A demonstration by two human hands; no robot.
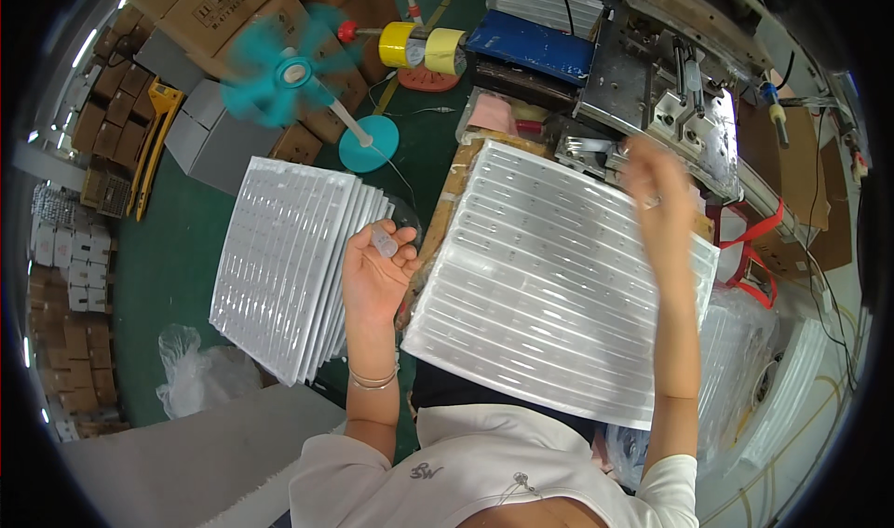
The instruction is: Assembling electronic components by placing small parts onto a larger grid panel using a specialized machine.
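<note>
In a handling step seemingly needing a steady pinch next, the left hand (371, 281) holds a clear piece (384, 240) left of the white panel (531, 291), the right hand (663, 185), grip unclear, near its far-right corner.

Bright, fairly even light leaves soft shadows; strip lamps (86, 48) glow along the left rim. Glare streaks the ribbed panel (540, 281). Over the surface's (454, 185) far edge, the right hand (661, 188) is blurred, like the fan blades (256, 76). Stacked boxes (121, 107) bend leftward; corners go black.
</note>
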